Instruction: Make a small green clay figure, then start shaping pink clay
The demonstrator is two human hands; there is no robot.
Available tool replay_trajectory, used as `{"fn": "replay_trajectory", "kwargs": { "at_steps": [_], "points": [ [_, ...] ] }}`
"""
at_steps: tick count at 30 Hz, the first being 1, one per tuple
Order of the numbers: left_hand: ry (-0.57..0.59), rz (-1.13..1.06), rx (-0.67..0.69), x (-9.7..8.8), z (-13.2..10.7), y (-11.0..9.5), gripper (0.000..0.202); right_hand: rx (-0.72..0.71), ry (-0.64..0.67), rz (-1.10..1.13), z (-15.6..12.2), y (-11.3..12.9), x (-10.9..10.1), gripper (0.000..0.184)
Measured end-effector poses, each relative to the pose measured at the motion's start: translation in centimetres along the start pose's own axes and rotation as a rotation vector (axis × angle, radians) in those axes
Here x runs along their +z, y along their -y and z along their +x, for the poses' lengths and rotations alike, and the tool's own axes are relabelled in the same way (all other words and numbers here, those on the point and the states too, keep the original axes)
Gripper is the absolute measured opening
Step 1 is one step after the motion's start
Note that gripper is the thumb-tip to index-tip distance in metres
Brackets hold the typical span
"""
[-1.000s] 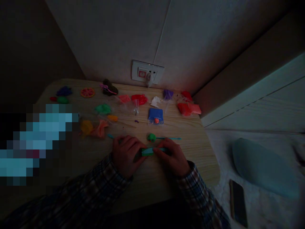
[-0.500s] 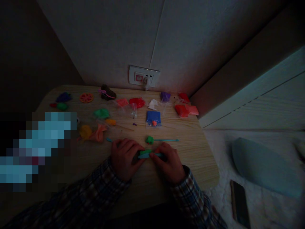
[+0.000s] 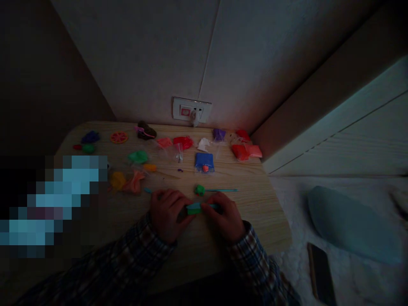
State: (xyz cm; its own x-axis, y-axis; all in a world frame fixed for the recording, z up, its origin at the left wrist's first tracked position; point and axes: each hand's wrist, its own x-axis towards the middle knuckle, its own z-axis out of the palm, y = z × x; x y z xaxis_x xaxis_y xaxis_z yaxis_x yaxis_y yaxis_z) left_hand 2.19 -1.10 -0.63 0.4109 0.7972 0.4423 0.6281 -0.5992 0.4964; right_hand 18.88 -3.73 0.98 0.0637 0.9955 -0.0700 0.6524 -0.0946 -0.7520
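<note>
My right hand [image 3: 225, 213] pinches a light-blue plastic clay knife [image 3: 195, 206], its blade pointing left. Below and against the blade lies a strip of green modelling clay [image 3: 194, 211]. My left hand [image 3: 170, 212] is closed around the left end of that clay, fingers curled and thumb underneath; its fingertips are partly hidden. Just beyond my hands sits a small green clay lump [image 3: 199, 190] with some red on it. A thin blue modelling stick [image 3: 222, 190] runs rightward from it. Another blue tool tip [image 3: 148, 190] shows left of my left hand.
Behind are a blue clay packet [image 3: 204, 161], red packets [image 3: 242, 151], a purple packet [image 3: 219, 135] and green clay [image 3: 138, 157]. A brown clay piece [image 3: 145, 130] and an orange-red slice disc [image 3: 119, 137] lie farther left. A phone [image 3: 321, 272] rests right of the table [image 3: 261, 212].
The knife blade has moved from the near side of the green strip up to its far, upper side. The camera view has tilted slightly; my left hand stays on the clay.
</note>
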Motion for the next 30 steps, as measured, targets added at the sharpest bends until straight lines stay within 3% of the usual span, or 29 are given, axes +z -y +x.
{"fn": "replay_trajectory", "kwargs": {
  "at_steps": [3,7,10,16,22,27,30],
  "points": [
    [0.004,-0.001,-0.013,0.0,-0.1,0.0,0.021,0.001,-0.027,0.001,0.0,0.1,0.0,0.021],
    [0.009,0.006,-0.007,0.2,-0.1,-0.1,0.024,0.061,0.004,0.234,0.3,-0.1,-1.1,0.027],
    [0.025,-0.025,0.007,0.3,-0.1,-0.2,0.023,0.109,-0.051,0.312,0.4,-0.6,-2.2,0.030],
    [0.091,-0.095,0.054,0.0,0.0,-0.4,0.018,0.131,-0.045,0.290,-0.2,-1.2,-3.1,0.030],
    [0.078,-0.074,0.056,-0.1,0.1,-0.3,0.026,0.077,-0.068,0.215,-0.6,-1.4,-2.7,0.027],
    [0.056,-0.068,0.033,0.0,0.3,-0.4,0.012,0.064,-0.024,0.132,-0.8,-0.9,-2.3,0.028],
    [0.091,-0.073,0.015,0.0,0.4,-0.4,0.013,0.045,0.015,0.072,-0.9,-0.4,-2.1,0.026]
  ]
}}
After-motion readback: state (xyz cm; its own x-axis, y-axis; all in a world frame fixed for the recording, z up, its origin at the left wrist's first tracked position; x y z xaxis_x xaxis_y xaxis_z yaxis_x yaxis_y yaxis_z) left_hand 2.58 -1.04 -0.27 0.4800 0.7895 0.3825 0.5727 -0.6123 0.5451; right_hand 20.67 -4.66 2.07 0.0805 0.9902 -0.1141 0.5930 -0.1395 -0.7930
